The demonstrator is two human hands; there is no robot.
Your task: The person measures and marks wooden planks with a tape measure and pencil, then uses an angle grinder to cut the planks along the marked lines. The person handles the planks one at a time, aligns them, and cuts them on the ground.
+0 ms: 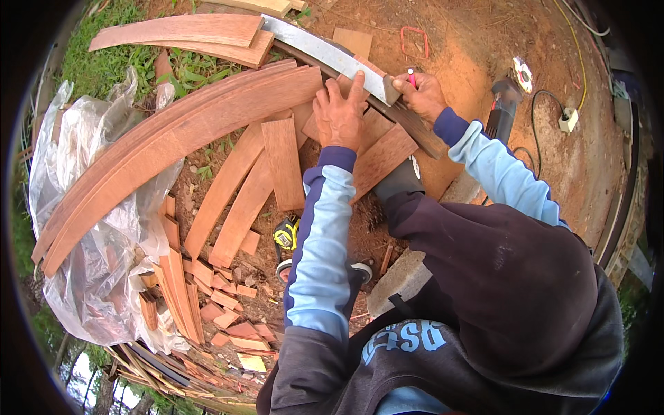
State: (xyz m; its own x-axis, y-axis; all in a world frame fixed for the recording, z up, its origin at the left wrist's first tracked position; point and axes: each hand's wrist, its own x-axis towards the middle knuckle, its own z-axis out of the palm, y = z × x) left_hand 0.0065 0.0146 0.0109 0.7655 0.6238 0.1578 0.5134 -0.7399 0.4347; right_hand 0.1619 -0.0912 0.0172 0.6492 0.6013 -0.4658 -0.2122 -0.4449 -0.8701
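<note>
A flat silver metal straightedge (325,55) lies slantwise over a brown board at the top centre. My left hand (339,114) rests beside it, fingers apart, with the index fingertip against its lower part. At the straightedge's near right end, my right hand (423,97) is closed round a slim pink pen (411,77). Its thumb and fingertips are close to a small brown block-like end (392,91); I cannot tell if it belongs to the straightedge. Under and below my left hand lie short reddish boards (384,159), partly hidden by the hand and sleeve.
Long curved planks (187,138) are stacked at the left, over clear plastic sheeting (104,277). A yellow tape measure (285,234) lies near wood offcuts (225,299). To the right are a corded angle grinder (503,107) and a white socket box (568,120). A concrete block (398,283) lies by my legs.
</note>
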